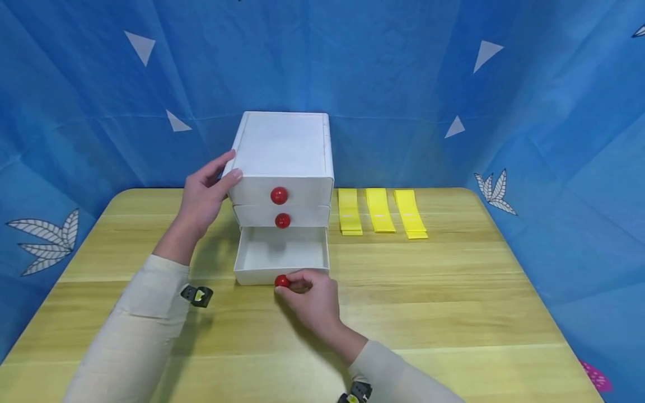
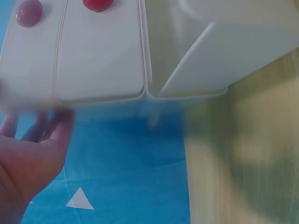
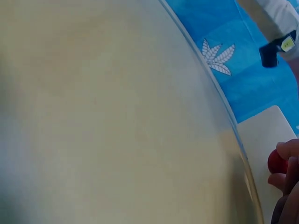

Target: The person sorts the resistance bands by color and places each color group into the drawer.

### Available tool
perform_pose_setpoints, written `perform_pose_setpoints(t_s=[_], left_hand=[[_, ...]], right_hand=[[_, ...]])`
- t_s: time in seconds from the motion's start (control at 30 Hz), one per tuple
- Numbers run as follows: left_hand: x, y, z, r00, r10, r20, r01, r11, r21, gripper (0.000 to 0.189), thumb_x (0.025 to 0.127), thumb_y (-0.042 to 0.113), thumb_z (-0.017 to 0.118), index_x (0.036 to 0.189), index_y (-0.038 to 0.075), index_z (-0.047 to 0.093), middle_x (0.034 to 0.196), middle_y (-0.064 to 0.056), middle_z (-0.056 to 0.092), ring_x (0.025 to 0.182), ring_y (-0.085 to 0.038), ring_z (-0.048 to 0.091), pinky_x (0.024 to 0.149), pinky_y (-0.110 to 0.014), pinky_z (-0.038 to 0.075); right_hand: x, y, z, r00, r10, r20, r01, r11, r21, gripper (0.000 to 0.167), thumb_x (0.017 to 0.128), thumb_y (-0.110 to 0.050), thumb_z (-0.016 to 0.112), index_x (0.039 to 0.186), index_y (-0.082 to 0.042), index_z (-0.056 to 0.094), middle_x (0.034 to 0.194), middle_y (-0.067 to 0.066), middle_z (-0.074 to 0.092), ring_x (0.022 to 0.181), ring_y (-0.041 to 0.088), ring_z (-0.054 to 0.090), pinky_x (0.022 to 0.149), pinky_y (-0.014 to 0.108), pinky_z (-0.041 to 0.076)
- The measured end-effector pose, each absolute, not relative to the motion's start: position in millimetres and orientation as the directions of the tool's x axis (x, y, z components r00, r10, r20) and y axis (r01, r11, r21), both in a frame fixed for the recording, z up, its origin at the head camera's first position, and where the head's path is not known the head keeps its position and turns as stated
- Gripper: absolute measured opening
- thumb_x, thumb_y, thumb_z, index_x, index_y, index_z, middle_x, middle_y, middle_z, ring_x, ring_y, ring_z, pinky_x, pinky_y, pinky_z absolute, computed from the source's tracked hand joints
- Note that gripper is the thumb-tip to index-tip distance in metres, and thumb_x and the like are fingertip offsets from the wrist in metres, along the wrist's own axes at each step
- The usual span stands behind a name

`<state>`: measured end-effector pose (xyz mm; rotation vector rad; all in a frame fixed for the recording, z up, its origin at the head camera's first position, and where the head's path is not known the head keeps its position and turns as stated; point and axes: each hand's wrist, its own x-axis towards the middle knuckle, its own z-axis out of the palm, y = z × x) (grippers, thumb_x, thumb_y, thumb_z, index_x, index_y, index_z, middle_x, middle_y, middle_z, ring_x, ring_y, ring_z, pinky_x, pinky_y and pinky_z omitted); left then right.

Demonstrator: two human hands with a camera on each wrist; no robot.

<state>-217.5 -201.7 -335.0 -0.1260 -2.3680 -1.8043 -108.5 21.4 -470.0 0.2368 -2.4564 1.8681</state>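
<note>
A white drawer unit (image 1: 282,145) with three drawers and round red knobs stands toward the back of the table. Its bottom drawer (image 1: 282,253) is pulled out, and I see nothing inside. At that drawer's front, my right hand (image 1: 317,299) pinches the bottom red knob (image 1: 281,281) between thumb and fingers; the right wrist view also has this knob (image 3: 277,162). My left hand (image 1: 201,196) rests against the unit's upper left side, its fingers fairly straight and its fingertips at the top edge. In the left wrist view, the left hand (image 2: 35,158) touches the unit's side, fingertips partly hidden.
Three folded yellow strips (image 1: 380,210) lie in a row on the wooden table (image 1: 453,313), right of the unit. A blue patterned cloth (image 1: 393,73) hangs close behind the unit and along the table's sides. The two upper drawers, with red knobs (image 1: 279,195), are closed.
</note>
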Motion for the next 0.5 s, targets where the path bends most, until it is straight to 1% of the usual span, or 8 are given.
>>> perform_pose_setpoints(t_s=[0.2,0.3,0.5], left_hand=[[-218,-203,-335,-0.983,-0.032,0.18,0.165,0.269,0.949,0.058,0.097,0.043,0.065,0.15,0.03,0.048,0.155,0.0,0.041,0.136,-0.025,0.044,0.105,-0.049,0.043],[-218,-203,-335,-0.982,-0.03,0.186,0.172,0.26,0.95,0.057,0.097,0.042,0.065,0.15,0.029,0.048,0.155,0.0,0.041,0.136,-0.024,0.045,0.104,-0.047,0.043],[-218,-202,-337,-0.982,-0.033,0.187,0.173,0.249,0.953,0.057,0.097,0.04,0.066,0.15,0.028,0.049,0.155,0.0,0.041,0.135,-0.024,0.045,0.104,-0.047,0.043]], right_hand=[[-95,25,-468,-0.982,-0.126,0.138,-0.168,0.267,-0.949,0.018,0.076,-0.016,0.089,0.089,-0.013,0.078,0.081,-0.009,0.073,0.072,0.006,0.068,0.071,0.026,0.057],[-89,27,-470,-0.98,-0.133,0.149,-0.182,0.284,-0.941,0.017,0.076,-0.016,0.09,0.088,-0.012,0.078,0.079,-0.009,0.073,0.07,0.005,0.067,0.068,0.025,0.056],[-80,29,-470,-0.967,-0.163,0.198,-0.239,0.297,-0.925,0.016,0.077,-0.014,0.089,0.089,-0.01,0.078,0.084,-0.006,0.074,0.072,0.003,0.068,0.068,0.022,0.057]])
